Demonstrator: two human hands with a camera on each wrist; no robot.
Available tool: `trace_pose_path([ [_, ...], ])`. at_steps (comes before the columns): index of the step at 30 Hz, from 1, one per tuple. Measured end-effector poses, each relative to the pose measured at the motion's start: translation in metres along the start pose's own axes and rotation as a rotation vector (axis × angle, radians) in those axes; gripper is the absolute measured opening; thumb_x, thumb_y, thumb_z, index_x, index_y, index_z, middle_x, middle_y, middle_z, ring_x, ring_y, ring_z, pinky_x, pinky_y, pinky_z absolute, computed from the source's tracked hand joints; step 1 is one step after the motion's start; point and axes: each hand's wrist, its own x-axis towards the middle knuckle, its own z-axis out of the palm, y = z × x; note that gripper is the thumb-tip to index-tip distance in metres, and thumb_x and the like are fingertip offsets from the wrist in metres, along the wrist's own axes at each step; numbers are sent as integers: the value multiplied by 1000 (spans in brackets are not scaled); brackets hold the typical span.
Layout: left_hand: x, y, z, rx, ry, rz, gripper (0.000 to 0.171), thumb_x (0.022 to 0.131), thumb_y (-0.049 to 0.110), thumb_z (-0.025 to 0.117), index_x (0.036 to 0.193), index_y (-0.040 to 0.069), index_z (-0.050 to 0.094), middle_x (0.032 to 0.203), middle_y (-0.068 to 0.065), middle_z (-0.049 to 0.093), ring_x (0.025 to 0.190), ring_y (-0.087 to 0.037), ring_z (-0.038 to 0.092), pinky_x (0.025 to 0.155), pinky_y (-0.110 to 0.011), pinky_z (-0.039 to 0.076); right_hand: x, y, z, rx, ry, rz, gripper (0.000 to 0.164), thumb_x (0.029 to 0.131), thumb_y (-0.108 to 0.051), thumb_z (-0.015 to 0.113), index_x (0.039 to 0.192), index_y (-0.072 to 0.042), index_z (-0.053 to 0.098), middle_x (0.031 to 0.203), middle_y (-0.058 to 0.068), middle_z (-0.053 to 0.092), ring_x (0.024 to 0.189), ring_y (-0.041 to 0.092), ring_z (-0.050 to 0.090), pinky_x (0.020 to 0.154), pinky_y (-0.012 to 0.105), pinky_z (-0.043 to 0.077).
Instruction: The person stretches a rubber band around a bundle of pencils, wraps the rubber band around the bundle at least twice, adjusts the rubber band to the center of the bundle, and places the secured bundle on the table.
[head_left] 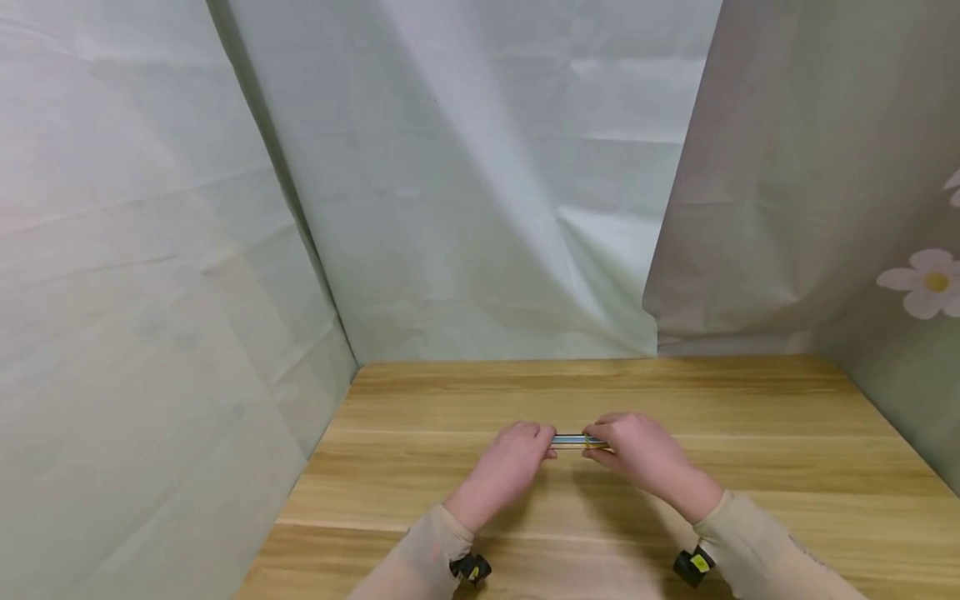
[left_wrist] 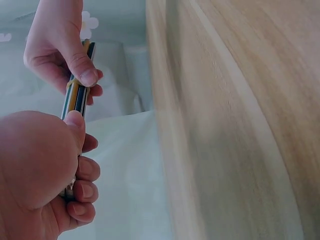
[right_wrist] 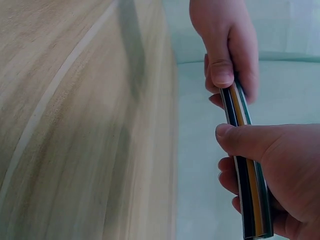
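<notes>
A narrow bundle of pencil-like sticks (head_left: 568, 442), in black, yellow, white and green, is held level above the wooden table. My left hand (head_left: 513, 454) grips its left end, thumb laid along the sticks (left_wrist: 79, 97) and fingers curled beneath. On the other end, my right hand (head_left: 645, 454) pinches the bundle between thumb and fingers. A thin yellow band (left_wrist: 73, 83) circles the sticks beside the right thumb. Flat stick ends (right_wrist: 257, 234) stick out past the right hand in the right wrist view. Small metallic parts (left_wrist: 69, 189) show among the left fingers; the rest there is hidden.
The wood-grain table (head_left: 420, 400) spreads under both hands. Pale cloth hangs behind it (head_left: 480, 208) and on the left (head_left: 150, 292); flower-printed cloth (head_left: 922, 350) hangs at the right. Each wrist bears a small black camera (head_left: 470, 568).
</notes>
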Motion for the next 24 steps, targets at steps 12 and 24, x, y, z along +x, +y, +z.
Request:
trace_pose_path([
  [12, -4, -1, 6, -16, -36, -28, 17, 107, 28, 66, 110, 12, 64, 92, 0, 67, 83, -14, 63, 77, -28, 55, -4, 1, 7, 7, 32, 9, 19, 84, -21, 93, 96, -12, 81, 85, -5, 74, 73, 10, 70, 62, 31, 57],
  [24, -5, -7, 3, 16, -13, -40, 17, 106, 30, 67, 108, 12, 64, 89, 2, 67, 79, -12, 61, 74, -27, 54, -6, 0, 8, -58, 117, -28, 27, 82, -20, 95, 102, -9, 82, 93, -1, 79, 79, 15, 75, 64, 34, 60],
])
